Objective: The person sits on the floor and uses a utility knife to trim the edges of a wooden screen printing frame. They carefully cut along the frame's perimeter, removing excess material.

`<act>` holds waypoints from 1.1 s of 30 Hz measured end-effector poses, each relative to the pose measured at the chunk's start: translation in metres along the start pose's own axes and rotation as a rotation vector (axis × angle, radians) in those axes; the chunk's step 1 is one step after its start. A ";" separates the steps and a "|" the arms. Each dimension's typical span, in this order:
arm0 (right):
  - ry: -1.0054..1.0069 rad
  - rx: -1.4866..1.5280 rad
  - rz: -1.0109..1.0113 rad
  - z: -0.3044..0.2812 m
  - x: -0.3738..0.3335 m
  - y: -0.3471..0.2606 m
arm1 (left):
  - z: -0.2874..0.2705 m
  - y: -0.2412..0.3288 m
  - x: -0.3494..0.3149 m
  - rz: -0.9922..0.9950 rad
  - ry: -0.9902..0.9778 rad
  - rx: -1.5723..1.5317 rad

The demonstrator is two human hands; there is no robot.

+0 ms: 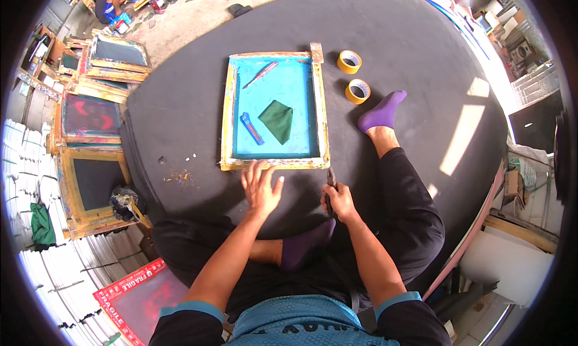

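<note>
Black surface carries a wooden frame ahead of the spread left hand, while the right hand grips a dark tool.

Before me, a rectangular wooden frame lies left of two round yellow tape rolls, with a four-sided green cloth inside it.

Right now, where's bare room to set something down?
Free: dark surface left of the wooden frame, beyond the scraps, and right of the farther tape roll. Crowded: the frame's inside (blue cutter, green cloth) and near edge (left hand, right hand).
</note>
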State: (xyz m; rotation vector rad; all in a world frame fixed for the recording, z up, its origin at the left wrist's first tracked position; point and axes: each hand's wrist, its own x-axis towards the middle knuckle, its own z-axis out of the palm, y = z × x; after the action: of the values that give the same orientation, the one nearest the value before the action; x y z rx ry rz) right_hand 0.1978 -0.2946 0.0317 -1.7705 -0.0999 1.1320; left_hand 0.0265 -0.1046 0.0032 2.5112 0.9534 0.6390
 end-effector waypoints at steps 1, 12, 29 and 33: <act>-0.046 -0.063 -0.021 0.004 -0.002 0.000 | -0.001 0.011 0.004 -0.006 -0.043 -0.163; -0.780 0.048 0.223 0.102 -0.002 -0.024 | -0.043 -0.054 0.001 -0.737 -0.583 -1.343; -0.561 -0.020 0.264 0.143 0.005 -0.017 | -0.065 -0.174 -0.009 -1.116 0.388 -0.554; -0.389 0.038 0.187 0.076 -0.002 -0.011 | -0.052 -0.113 -0.003 -0.311 0.333 -0.088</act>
State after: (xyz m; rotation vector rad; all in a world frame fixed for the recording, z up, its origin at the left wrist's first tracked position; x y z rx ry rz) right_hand 0.1466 -0.2381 0.0363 -1.5301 -0.1469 1.5956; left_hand -0.0622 -0.0185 -0.0107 2.1528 1.3657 0.9890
